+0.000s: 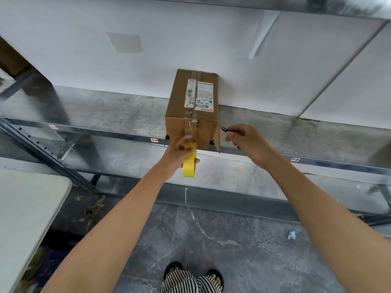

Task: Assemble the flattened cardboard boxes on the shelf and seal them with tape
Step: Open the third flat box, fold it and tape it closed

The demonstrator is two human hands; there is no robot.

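The left hand (177, 152) was curled round a yellow tape roll (189, 163), held low against the near face of the cardboard box (179, 115). The box stood on the metal shelf (105, 115) against the wall, already formed, its top seam taped. The right hand (247, 142) pinched a small dark-handled blade (222, 126) at the box's right edge, where a flap hung loose. I judged the near end half sealed and the tape not yet cut.

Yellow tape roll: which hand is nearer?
Left. The left hand grips the yellow tape roll in front of the box; the right hand is off to its right, pinching a small dark tool.
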